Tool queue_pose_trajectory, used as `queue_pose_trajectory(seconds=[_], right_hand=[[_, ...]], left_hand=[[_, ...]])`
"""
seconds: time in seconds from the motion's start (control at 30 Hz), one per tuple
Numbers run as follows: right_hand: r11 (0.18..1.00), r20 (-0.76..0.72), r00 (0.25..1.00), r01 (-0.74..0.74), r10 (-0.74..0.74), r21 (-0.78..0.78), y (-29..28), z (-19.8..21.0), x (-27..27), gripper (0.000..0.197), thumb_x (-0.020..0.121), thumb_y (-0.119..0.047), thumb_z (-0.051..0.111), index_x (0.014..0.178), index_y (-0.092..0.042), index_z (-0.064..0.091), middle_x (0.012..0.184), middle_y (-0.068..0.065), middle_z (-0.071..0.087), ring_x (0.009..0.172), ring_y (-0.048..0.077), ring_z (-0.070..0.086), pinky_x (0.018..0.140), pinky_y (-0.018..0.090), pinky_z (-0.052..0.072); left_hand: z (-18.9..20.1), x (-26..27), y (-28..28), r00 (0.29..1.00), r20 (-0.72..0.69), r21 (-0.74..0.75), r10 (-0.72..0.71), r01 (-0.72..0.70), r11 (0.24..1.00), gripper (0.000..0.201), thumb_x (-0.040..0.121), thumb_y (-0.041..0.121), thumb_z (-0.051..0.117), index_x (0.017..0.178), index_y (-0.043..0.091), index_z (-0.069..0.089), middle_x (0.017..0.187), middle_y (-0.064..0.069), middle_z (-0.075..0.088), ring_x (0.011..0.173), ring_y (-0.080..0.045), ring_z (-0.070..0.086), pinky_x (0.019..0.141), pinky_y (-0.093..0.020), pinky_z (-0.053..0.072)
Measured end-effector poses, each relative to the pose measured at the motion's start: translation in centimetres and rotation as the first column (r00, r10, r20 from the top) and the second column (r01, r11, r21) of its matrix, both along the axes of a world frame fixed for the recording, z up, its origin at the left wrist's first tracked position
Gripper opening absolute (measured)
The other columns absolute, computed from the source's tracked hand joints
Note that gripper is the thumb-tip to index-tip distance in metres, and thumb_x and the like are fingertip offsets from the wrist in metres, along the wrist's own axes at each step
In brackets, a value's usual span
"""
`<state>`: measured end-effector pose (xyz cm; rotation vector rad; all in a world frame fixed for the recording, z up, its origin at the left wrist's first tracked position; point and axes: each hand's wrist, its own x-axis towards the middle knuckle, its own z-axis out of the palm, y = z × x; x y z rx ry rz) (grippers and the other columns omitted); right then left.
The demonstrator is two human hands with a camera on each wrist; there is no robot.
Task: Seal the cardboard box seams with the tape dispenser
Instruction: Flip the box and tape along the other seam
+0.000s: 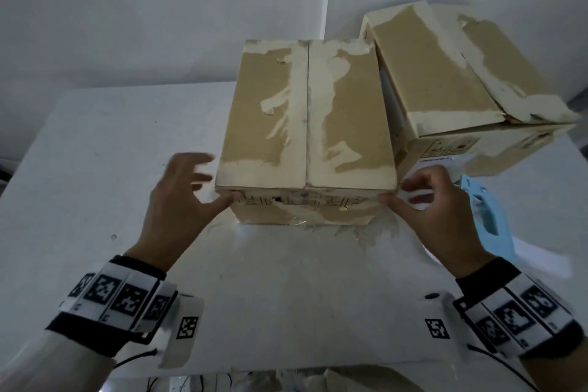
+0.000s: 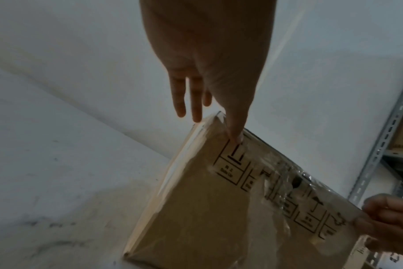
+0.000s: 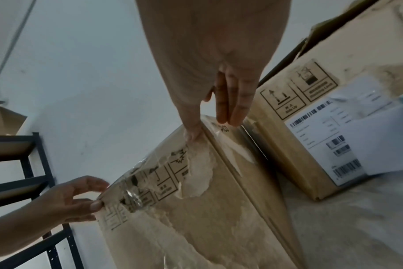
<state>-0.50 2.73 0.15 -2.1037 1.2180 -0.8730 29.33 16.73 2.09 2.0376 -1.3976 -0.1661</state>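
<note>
Head view: a brown cardboard box with torn, pale-scuffed flaps (image 1: 305,118) stands at the centre of the frame on the white worktop (image 1: 95,169). The left hand (image 1: 178,200), fingers spread, touches its thumb to the box's lower left front corner. The right hand (image 1: 442,210) touches its thumb to the lower right front corner, fingers loosely bent. A light blue plastic tape dispenser (image 1: 486,216) lies on the worktop at right, just behind that hand. A second cardboard box (image 1: 461,79) sits at upper right.

Left wrist view: the thumb presses the box's printed front, fingers straight.

Right wrist view: the thumb presses the front face, fingers straight together beside the corner.
</note>
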Motion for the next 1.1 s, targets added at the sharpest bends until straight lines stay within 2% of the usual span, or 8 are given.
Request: queue_pose_trajectory(seconds=[0.1, 0.17, 0.3, 0.5, 0.7, 0.83, 0.93, 1.1], right_hand=[[0.994, -0.114, 0.993, -0.046, 0.034, -0.104, 0.5, -0.6, 0.1, 0.047, 0.072, -0.051, 0.061, 0.070, -0.005, 0.055, 0.064, 0.004, 0.054, 0.054, 0.018, 0.050, 0.052, 0.016, 0.038], [0.989, -0.148, 0.987, -0.081, 0.063, -0.120, 0.7, -0.9, 0.3, 0.041, 0.078, -0.043, 0.057, 0.070, -0.004, 0.058, 0.061, 0.006, 0.058, 0.053, 0.014, 0.049, 0.052, 0.010, 0.033], [0.971, -0.185, 0.981, -0.105, 0.065, -0.214, 0.8, -1.0, 0.3, 0.034, 0.084, -0.031, 0.047, 0.072, -0.001, 0.059, 0.065, 0.009, 0.061, 0.056, 0.014, 0.050, 0.053, 0.009, 0.031], [0.885, -0.334, 0.924, -0.305, 0.186, -0.352, -0.5, -0.4, -0.9, 0.044, 0.091, -0.032, 0.038, 0.075, 0.000, 0.062, 0.066, 0.016, 0.066, 0.055, 0.029, 0.061, 0.054, 0.031, 0.049], [0.857, -0.312, 0.920, -0.349, 0.237, -0.379, -2.9, 1.2, -0.7, 0.057, 0.086, -0.057, 0.037, 0.076, -0.004, 0.054, 0.064, 0.014, 0.062, 0.059, 0.025, 0.055, 0.058, 0.019, 0.036], [0.805, -0.330, 0.868, -0.477, 0.370, -0.352, -3.9, 0.3, -0.1, 0.050, 0.090, -0.049, 0.036, 0.105, -0.007, 0.060, 0.106, 0.018, 0.064, 0.089, 0.019, 0.058, 0.080, 0.019, 0.043], [0.812, -0.287, 0.883, -0.459, 0.372, -0.360, -4.2, -0.2, 0.3, 0.052, 0.091, -0.043, 0.039, 0.097, 0.000, 0.067, 0.104, 0.019, 0.066, 0.092, 0.015, 0.055, 0.085, 0.015, 0.042], [0.799, -0.311, 0.880, -0.463, 0.360, -0.385, -4.3, -0.2, 1.0, 0.051, 0.091, -0.040, 0.040, 0.094, 0.002, 0.067, 0.103, 0.020, 0.067, 0.093, 0.016, 0.053, 0.082, 0.023, 0.042]], left_hand=[[0.0, -0.6, 0.0, 0.984, -0.042, 0.111, 0.174, -0.168, 0.979, 0.032, 0.068, 0.031, 0.078, 0.074, 0.010, 0.054, 0.069, 0.001, 0.061, 0.062, -0.013, 0.059, 0.057, -0.022, 0.046], [-0.1, -0.7, 0.1, 0.986, -0.048, 0.108, 0.158, -0.152, 0.982, 0.030, 0.070, 0.029, 0.077, 0.067, 0.009, 0.055, 0.063, -0.001, 0.063, 0.059, -0.015, 0.060, 0.053, -0.020, 0.043], [-0.3, -0.6, 0.4, 0.986, -0.105, 0.043, 0.131, -0.128, 0.991, 0.022, 0.070, 0.022, 0.077, 0.065, 0.012, 0.058, 0.063, -0.001, 0.065, 0.059, -0.013, 0.065, 0.060, -0.021, 0.049], [-0.7, -0.2, 1.2, 0.998, -0.053, -0.025, -0.025, 0.024, 0.999, 0.019, 0.079, 0.015, 0.058, 0.074, -0.002, 0.065, 0.074, -0.010, 0.069, 0.066, -0.020, 0.067, 0.063, 0.000, 0.045], [0.0, 1.1, 1.5, 0.950, 0.013, 0.037, -0.311, 0.311, 0.950, 0.039, 0.083, 0.031, 0.047, 0.089, -0.001, 0.067, 0.088, -0.012, 0.068, 0.068, -0.021, 0.068, 0.063, -0.027, 0.057], [0.4, 2.6, 0.4, 0.954, 0.032, 0.034, -0.297, 0.296, 0.955, 0.040, 0.082, 0.041, 0.051, 0.075, 0.003, 0.063, 0.075, -0.003, 0.066, 0.063, -0.016, 0.066, 0.059, -0.031, 0.058], [0.5, 3.1, -0.6, 0.967, 0.049, 0.032, -0.251, 0.250, 0.968, 0.034, 0.078, 0.039, 0.065, 0.070, 0.007, 0.055, 0.064, 0.001, 0.062, 0.055, -0.009, 0.061, 0.054, -0.036, 0.056], [0.7, 3.9, -2.2, 0.964, -0.073, 0.003, -0.257, 0.258, 0.966, 0.035, 0.069, 0.014, 0.076, 0.098, 0.029, 0.061, 0.104, 0.037, 0.051, 0.088, 0.018, 0.056, 0.066, -0.010, 0.054]])
